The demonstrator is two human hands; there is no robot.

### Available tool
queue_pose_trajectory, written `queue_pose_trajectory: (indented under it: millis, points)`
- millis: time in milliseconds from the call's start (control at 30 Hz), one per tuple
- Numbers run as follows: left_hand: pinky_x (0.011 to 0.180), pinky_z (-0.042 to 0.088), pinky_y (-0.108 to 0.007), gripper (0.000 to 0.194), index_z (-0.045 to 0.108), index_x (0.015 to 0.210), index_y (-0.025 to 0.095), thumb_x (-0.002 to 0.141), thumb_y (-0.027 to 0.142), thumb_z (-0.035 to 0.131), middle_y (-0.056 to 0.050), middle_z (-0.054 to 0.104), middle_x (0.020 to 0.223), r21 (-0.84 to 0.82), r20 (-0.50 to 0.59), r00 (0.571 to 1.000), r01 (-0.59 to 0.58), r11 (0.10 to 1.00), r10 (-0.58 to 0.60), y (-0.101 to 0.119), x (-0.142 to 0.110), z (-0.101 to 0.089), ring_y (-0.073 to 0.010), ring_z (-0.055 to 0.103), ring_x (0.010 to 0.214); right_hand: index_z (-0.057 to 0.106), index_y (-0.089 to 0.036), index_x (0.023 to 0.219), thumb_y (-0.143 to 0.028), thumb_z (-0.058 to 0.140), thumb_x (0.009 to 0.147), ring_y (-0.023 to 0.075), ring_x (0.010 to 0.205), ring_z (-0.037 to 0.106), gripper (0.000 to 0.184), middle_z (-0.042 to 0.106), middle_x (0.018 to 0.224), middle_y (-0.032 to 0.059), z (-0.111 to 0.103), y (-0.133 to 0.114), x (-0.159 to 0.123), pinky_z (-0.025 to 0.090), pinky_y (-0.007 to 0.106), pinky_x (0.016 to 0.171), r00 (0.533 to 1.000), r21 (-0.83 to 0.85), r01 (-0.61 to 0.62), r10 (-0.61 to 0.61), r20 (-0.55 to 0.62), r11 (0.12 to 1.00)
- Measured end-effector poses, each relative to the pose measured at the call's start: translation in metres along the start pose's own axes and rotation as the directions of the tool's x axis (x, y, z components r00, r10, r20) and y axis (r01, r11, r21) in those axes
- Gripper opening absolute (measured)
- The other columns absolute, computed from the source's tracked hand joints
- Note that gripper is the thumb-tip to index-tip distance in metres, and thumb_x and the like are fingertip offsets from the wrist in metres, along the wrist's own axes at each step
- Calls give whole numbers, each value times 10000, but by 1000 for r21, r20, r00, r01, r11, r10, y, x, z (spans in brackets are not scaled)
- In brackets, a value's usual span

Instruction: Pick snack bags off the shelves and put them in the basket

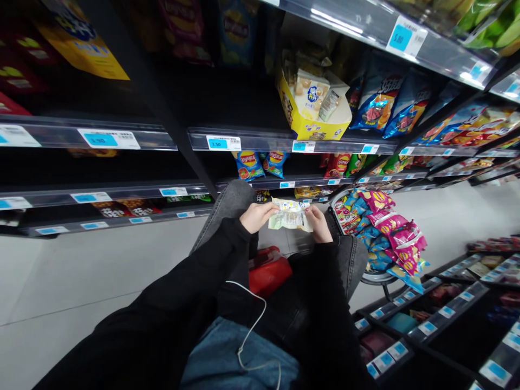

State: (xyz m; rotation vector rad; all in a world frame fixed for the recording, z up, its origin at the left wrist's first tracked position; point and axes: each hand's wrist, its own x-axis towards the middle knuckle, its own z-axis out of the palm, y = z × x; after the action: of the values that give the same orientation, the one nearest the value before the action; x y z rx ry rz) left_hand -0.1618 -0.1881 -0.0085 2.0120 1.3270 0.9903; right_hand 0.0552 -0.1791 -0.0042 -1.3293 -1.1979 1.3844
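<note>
Between my knees I hold a small pale snack packet [289, 215], its printed back turned up toward me. My left hand [258, 215] pinches one end of it, and my right hand [319, 223] grips the other end. On the shelf ahead stands a yellow display box [320, 131], with similar cream packets [311, 93] inside. Two small blue chip bags [249, 164] sit on the shelf below, beyond my hands.
A round basket [376, 279] heaped with pink chip bags [406, 241] and blue ones stands beside my right knee. Something red [268, 271] lies below me. Shelf edges with price tags [223, 143] run across in front, and another low shelf unit [447, 309] is at right.
</note>
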Motion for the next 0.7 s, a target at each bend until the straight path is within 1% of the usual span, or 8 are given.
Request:
queue_pose_trajectory:
  millis: [67, 133, 267, 367, 467, 567, 633, 700]
  points:
    - [708, 456, -236, 285, 661, 919, 204, 875, 334, 411, -29, 699, 851, 14, 62, 998, -17, 1000, 16, -2, -1, 1, -151, 635, 739, 392, -206, 637, -571, 641, 605, 96, 500, 445, 442, 497, 561, -39, 0, 2, 1, 364, 219, 468, 991, 77, -131, 129, 34, 988]
    - [693, 447, -239, 277, 652, 927, 201, 869, 298, 399, -36, 686, 846, 44, 98, 995, -26, 999, 21, -3, -1, 2, -153, 624, 730, 407, -202, 631, -566, 672, 559, 103, 500, 469, 457, 528, 563, -31, 0, 4, 2, 378, 226, 469, 983, 121, -182, 180, 26, 976]
    - [638, 425, -215, 217, 629, 906, 196, 772, 192, 460, 7, 616, 694, 55, 101, 995, 11, 998, -17, 0, -1, 4, -114, 556, 586, 416, -194, 603, -508, 691, 562, 85, 475, 448, 420, 505, 529, -51, 0, 4, 3, 361, 212, 468, 989, 147, -132, 140, -44, 980]
    - [608, 410, -196, 235, 615, 897, 194, 701, 150, 492, 35, 568, 663, 5, 74, 996, 56, 998, -56, 5, 0, 4, -87, 507, 524, 425, -192, 600, -484, 667, 599, 91, 489, 456, 379, 506, 530, -48, 2, 4, 4, 372, 218, 485, 991, 143, -82, 96, -92, 986]
    - [614, 408, -204, 238, 605, 930, 187, 753, 168, 447, 24, 557, 669, 4, 11, 996, 83, 997, -83, 9, 1, 5, -98, 504, 546, 427, -192, 608, -488, 649, 618, 96, 512, 467, 370, 517, 547, -42, 5, 5, 4, 389, 225, 507, 990, 161, -27, 48, -130, 987]
    - [648, 413, -225, 258, 600, 962, 179, 815, 199, 389, 4, 571, 682, 6, -33, 995, 92, 996, -92, 9, 1, 5, -121, 521, 590, 412, -198, 620, -493, 639, 640, 93, 517, 462, 373, 506, 553, -44, 7, 6, 4, 391, 225, 513, 990, 162, 22, 0, -138, 987]
    - [671, 417, -231, 263, 601, 964, 181, 826, 206, 378, 6, 577, 671, -5, -47, 994, 102, 995, -102, 8, 1, 4, -129, 532, 603, 406, -202, 631, -508, 623, 660, 90, 509, 450, 377, 503, 564, -43, 6, 5, 4, 380, 222, 500, 993, 132, 35, -20, -115, 991]
    - [687, 422, -229, 262, 607, 951, 187, 824, 208, 379, 11, 586, 662, -11, -39, 994, 100, 995, -101, 5, 0, 2, -129, 546, 607, 401, -206, 633, -526, 613, 669, 86, 488, 428, 386, 488, 557, -45, 4, 4, 3, 358, 218, 476, 998, 93, 21, -15, -62, 995]
